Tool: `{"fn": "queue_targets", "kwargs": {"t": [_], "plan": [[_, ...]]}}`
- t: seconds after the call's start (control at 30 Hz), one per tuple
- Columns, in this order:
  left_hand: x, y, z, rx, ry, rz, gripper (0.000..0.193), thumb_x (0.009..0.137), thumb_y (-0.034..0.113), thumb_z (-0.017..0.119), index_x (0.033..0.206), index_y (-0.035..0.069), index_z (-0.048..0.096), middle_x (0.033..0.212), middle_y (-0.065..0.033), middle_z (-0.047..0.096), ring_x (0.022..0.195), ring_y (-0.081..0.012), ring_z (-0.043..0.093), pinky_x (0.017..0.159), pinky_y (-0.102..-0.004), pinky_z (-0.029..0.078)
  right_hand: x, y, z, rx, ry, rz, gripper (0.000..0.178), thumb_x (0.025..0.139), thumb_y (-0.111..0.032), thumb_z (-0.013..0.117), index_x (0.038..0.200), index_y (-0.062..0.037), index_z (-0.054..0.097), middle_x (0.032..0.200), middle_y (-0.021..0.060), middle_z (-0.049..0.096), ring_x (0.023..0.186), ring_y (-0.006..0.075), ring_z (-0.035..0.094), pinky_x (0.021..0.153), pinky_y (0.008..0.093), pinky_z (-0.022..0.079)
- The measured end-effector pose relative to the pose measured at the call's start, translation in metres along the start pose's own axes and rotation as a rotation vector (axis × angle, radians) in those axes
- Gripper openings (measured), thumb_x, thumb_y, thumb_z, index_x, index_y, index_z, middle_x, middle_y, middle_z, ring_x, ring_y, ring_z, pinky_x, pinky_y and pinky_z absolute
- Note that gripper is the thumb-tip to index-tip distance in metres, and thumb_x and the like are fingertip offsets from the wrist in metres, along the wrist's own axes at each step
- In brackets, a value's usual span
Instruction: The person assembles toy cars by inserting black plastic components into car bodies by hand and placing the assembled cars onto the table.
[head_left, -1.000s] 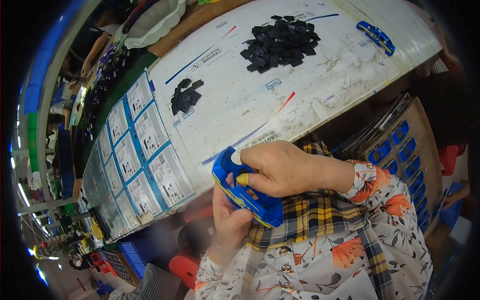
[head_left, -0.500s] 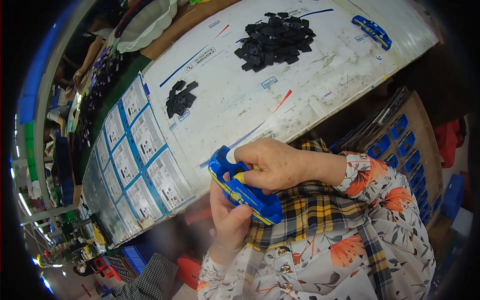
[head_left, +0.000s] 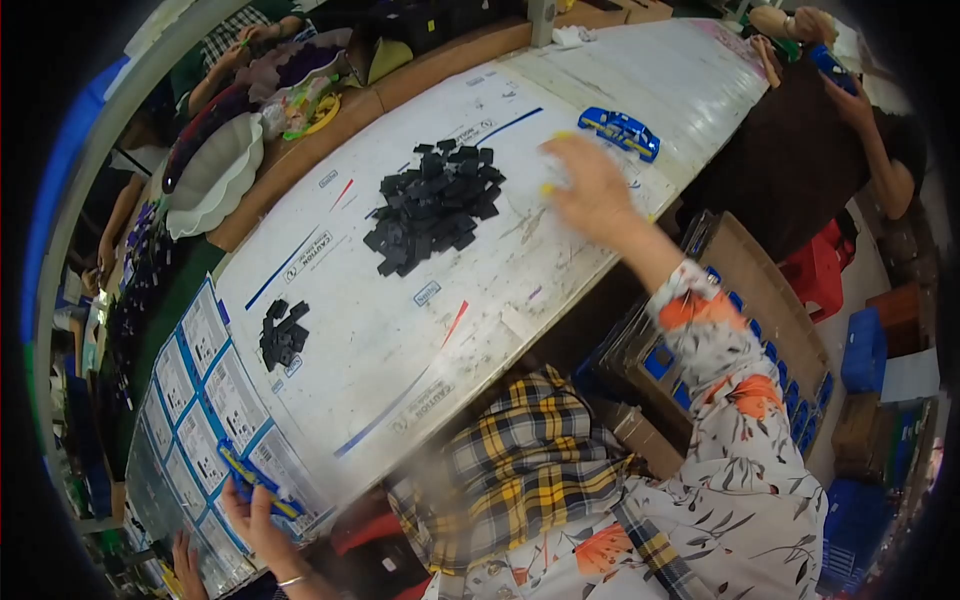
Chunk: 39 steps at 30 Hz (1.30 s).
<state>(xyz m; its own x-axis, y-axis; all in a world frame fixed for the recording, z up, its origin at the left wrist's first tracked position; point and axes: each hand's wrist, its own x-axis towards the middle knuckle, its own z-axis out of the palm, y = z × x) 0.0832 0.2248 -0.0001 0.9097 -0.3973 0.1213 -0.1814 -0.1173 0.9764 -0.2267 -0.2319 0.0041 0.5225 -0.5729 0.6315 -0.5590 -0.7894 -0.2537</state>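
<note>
At the table's lower left, my left hand [head_left: 258, 525] has its thumb and fingers around the near end of a blue toy car body [head_left: 260, 480] with yellow trim, which lies over the printed sheets. My right hand [head_left: 590, 195], slightly blurred and with yellow finger covers, reaches across the far right of the table. Its fingers are spread and hold nothing. Just beyond it lies another blue toy car body [head_left: 622, 132] with yellow trim. Between the hands, a large heap of flat black pieces [head_left: 435, 208] and a smaller heap of black pieces [head_left: 284, 333] rest on the white tabletop [head_left: 380, 350].
A co-worker's hand [head_left: 187, 568] shows at the lower left edge. Another co-worker at the upper right holds a blue car body [head_left: 832, 68]. Below the table's right edge, a cardboard box [head_left: 770, 280] contains several blue car bodies. A white scalloped basin [head_left: 215, 185] stands beyond a wooden ledge.
My hands have parted. The left has carried the car body to the table's lower left; the right has let go and swung toward the other one at far right. The view has shifted right.
</note>
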Motion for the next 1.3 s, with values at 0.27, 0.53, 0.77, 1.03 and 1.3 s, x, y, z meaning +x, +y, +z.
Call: {"fn": "queue_targets", "kwargs": {"t": [0.27, 0.53, 0.77, 1.03, 1.3], "plan": [[0.047, -0.04, -0.112, 0.738, 0.173, -0.026, 0.048, 0.078, 0.013, 0.064, 0.118, -0.006, 0.046, 0.102, -0.0132, 0.057, 0.087, -0.02, 0.054, 0.079, -0.0283, 0.042, -0.003, 0.162, -0.022, -0.274, -0.111, 0.466, 0.068, 0.072, -0.021, 0.066, 0.131, -0.0025, 0.037, 0.129, 0.0233, 0.043, 0.122, 0.0355, 0.039, 0.1, 0.0383, 0.035], [0.035, -0.026, -0.099, 1.336, 0.263, 0.166, 0.056, 0.076, 0.016, 0.064, 0.124, -0.005, 0.043, 0.118, -0.0198, 0.052, 0.11, -0.0292, 0.05, 0.096, -0.0314, 0.035, -0.013, 0.121, -0.017, 0.349, 0.065, 0.727, 0.047, 0.083, -0.021, 0.058, 0.12, 0.0046, 0.046, 0.107, 0.0159, 0.056, 0.095, 0.025, 0.055, 0.083, 0.0341, 0.044], [-0.029, 0.053, 0.046, 0.403, -0.45, 0.24, 0.058, 0.068, 0.004, 0.062, 0.123, -0.002, 0.045, 0.126, -0.0175, 0.048, 0.115, -0.0283, 0.047, 0.096, -0.0362, 0.037, -0.044, -0.081, -0.005, 1.948, -0.44, 0.798, 0.034, 0.091, -0.025, 0.051, 0.114, 0.0002, 0.052, 0.119, 0.0147, 0.052, 0.104, 0.0254, 0.052, 0.094, 0.0417, 0.041], [-0.077, 0.047, 0.109, -0.843, -0.678, -0.238, 0.074, 0.073, 0.011, 0.071, 0.135, 0.002, 0.032, 0.13, -0.0237, 0.044, 0.11, -0.0289, 0.052, 0.09, -0.0396, 0.045, -0.088, -0.232, -0.001, 2.27, -1.668, 0.912, 0.048, 0.095, -0.044, 0.036, 0.104, -0.0013, 0.057, 0.099, 0.0134, 0.06, 0.089, 0.0232, 0.06, 0.076, 0.0339, 0.048], [-0.083, 0.028, 0.07, -0.982, -0.399, -0.336, 0.082, 0.053, 0.024, 0.086, 0.12, 0.004, 0.044, 0.103, -0.0174, 0.058, 0.093, -0.0347, 0.06, 0.078, -0.0418, 0.052, 0.005, -0.168, 0.058, 0.327, -0.401, -0.619, 0.037, 0.072, -0.002, 0.058, 0.108, -0.0123, 0.061, 0.108, 0.0087, 0.061, 0.084, 0.0261, 0.056, 0.074, 0.0336, 0.047]]}}
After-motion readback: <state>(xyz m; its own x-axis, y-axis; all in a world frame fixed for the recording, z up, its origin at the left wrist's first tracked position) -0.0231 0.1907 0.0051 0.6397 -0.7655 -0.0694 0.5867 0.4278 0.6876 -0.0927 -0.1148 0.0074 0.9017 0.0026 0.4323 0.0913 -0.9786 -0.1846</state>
